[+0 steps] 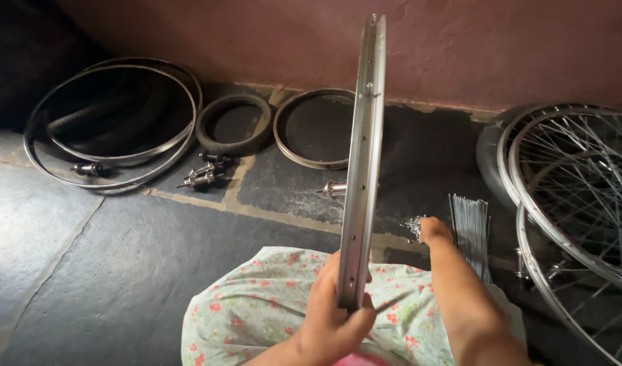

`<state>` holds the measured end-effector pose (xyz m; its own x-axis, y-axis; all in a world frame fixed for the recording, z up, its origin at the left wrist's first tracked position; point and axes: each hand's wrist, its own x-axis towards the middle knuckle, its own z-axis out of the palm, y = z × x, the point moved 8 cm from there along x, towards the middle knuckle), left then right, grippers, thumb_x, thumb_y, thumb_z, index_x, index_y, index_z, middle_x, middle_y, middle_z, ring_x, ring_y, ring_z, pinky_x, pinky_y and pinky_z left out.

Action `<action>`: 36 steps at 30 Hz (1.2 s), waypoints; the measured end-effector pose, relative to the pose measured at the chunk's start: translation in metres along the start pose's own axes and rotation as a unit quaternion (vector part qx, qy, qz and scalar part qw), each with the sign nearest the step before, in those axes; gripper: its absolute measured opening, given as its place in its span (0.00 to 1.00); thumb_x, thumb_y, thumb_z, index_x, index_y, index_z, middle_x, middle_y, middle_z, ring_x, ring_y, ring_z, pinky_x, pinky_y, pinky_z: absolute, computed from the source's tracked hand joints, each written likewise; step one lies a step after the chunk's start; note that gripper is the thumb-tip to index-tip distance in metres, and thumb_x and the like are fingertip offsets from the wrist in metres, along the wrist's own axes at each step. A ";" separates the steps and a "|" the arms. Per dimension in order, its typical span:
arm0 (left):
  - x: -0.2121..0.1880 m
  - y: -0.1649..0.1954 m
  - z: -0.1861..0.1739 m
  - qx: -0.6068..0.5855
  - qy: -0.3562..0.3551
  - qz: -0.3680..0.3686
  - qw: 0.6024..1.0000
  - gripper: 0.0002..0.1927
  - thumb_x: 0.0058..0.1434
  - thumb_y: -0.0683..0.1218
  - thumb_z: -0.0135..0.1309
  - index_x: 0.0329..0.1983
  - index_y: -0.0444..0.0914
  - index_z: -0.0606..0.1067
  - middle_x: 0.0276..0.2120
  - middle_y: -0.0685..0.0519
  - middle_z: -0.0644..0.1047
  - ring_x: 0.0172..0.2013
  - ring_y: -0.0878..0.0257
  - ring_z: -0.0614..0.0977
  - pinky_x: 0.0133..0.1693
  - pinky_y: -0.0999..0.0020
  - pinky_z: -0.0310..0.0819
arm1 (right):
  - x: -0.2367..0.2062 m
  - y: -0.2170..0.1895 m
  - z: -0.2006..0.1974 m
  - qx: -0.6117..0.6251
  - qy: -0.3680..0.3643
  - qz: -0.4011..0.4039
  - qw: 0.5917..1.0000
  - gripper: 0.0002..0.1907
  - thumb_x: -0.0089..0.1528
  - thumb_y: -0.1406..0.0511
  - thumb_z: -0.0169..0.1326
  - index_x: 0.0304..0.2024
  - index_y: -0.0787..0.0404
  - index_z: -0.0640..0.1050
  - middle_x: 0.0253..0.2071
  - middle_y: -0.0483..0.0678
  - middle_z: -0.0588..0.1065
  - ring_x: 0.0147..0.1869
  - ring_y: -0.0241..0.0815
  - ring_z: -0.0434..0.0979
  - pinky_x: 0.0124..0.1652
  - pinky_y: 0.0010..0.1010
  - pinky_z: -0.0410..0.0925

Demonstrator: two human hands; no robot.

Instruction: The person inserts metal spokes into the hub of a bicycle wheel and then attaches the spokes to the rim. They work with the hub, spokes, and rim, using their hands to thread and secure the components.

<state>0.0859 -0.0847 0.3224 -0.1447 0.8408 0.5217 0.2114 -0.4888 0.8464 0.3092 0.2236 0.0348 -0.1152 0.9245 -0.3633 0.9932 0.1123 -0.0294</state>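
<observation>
My left hand [335,315] grips the near edge of a bare silver bicycle rim [364,156], holding it upright and edge-on above my lap, which is covered by a floral cloth [257,305]. My right hand [435,230] reaches forward to the floor, its fingers down on a small pile of shiny spoke nipples [414,226]; whether it holds any is hidden. Right beside that hand lies a bundle of loose steel spokes [471,227].
Spoked wheels [575,196] lean at the right. Several bare rims [111,125] and a small tyre [234,125] lie by the reddish wall, another rim [309,129] next to them. Metal hubs [206,173] [87,168] [333,189] sit on the dark stone floor.
</observation>
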 end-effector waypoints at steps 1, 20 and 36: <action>-0.001 0.003 0.000 0.007 -0.003 0.020 1.000 0.18 0.50 0.34 0.51 0.46 0.34 0.71 0.42 0.46 0.73 0.43 0.52 0.76 0.48 0.61 0.72 | 0.002 0.004 -0.001 0.054 0.015 0.028 0.998 0.16 0.62 0.64 0.53 0.51 0.55 0.81 0.59 0.55 0.76 0.65 0.57 0.75 0.61 0.47 0.69; -0.002 -0.001 0.000 0.023 0.011 0.042 0.999 0.19 0.48 0.33 0.52 0.45 0.35 0.71 0.44 0.44 0.73 0.46 0.51 0.77 0.50 0.61 0.73 | 0.003 -0.004 -0.019 0.068 0.084 0.044 0.993 0.15 0.61 0.67 0.50 0.50 0.54 0.81 0.62 0.51 0.72 0.66 0.58 0.72 0.60 0.48 0.68; 0.004 -0.021 0.003 -0.001 0.004 -0.036 0.999 0.17 0.50 0.35 0.52 0.45 0.36 0.70 0.37 0.49 0.71 0.40 0.57 0.73 0.45 0.65 0.71 | -0.245 -0.079 -0.134 0.757 0.050 -0.314 0.571 0.04 0.71 0.72 0.49 0.49 0.64 0.72 0.37 0.48 0.75 0.37 0.34 0.76 0.40 0.28 0.74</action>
<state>0.0837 -0.0702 0.3060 -0.1666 0.8725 0.4594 0.1980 -0.4268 0.8824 0.2572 0.0374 0.2510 -0.3800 0.8996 0.2152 -0.3797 0.0605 -0.9231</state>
